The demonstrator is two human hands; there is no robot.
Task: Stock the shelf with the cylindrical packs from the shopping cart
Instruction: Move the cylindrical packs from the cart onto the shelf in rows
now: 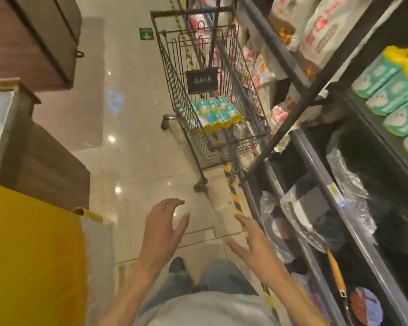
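2 hands are raised ahead of the person, holding nothing: the left hand [161,228] and right hand [251,241] both have fingers spread apart, so neither grip is on anything. The cylindrical packs [215,115] lie stacked in the shopping cart [174,74], well apart from the hands, down the aisle. More teal packs already sit on the shelf [353,100] at right. The risk, as I judge it: grabbing several smooth packs at once could let 1 slip and roll, and placing a new pack carelessly might nudge the shelved row loose.
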